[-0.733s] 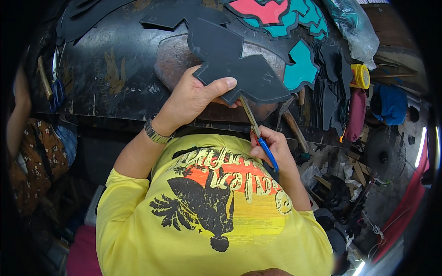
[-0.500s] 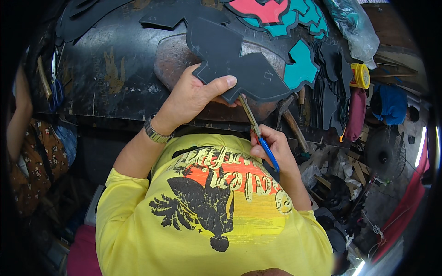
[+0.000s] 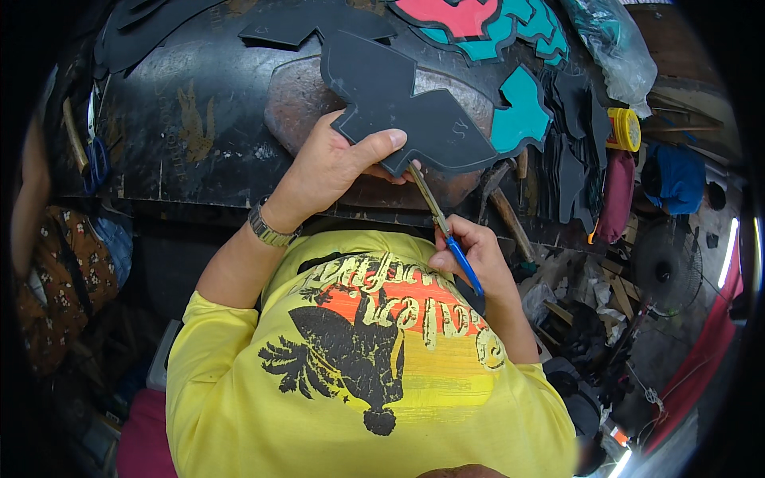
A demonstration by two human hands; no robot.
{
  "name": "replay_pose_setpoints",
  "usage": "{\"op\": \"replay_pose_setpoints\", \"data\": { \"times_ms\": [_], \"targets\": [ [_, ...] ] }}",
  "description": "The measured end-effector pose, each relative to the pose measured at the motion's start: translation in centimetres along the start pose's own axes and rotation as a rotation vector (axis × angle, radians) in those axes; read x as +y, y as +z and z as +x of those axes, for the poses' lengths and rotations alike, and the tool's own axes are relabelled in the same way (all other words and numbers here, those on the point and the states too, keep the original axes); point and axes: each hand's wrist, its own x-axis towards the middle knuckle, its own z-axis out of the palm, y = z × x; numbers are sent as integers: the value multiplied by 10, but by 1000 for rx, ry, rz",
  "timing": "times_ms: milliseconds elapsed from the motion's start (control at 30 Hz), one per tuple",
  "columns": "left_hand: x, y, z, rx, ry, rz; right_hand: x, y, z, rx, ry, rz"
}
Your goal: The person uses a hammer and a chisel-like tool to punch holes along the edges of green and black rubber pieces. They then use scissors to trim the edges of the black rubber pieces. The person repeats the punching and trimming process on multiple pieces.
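Observation:
My left hand (image 3: 331, 167) is closed on a flat black cut-out piece (image 3: 406, 103) with notched, angular edges, its thumb pressed on the top face. A thin line runs along the piece's border, and a small pale mark shows near its right end. In my right hand (image 3: 482, 251) is a pair of scissors (image 3: 431, 199) with a blue handle. Their blade tips meet the near edge of the piece, close to my left fingertips. Under the piece lies a brown, worn slab (image 3: 299, 99) on the dark table (image 3: 151, 135).
Teal pieces (image 3: 522, 111), a red piece (image 3: 450, 16) and stacked black pieces (image 3: 564, 175) lie to the right and back. A hammer (image 3: 510, 223) rests near the front edge. Other scissors (image 3: 97, 155) lie at the left, near another person's arm (image 3: 32, 183).
The scissors' tips have shifted slightly left along the near edge of the black piece. The piece has tilted a little in my left hand, which stays nearly in place.

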Motion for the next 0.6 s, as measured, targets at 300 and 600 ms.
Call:
{"op": "replay_pose_setpoints", "data": {
  "times_ms": [300, 600],
  "targets": [
    [6, -7, -2, 85, 29, 116, -10, -7, -5, -1, -52, -65],
    [59, -53, 6, 340, -30, 1199, -32, -66, 2, 734, -218, -280]
  ]
}}
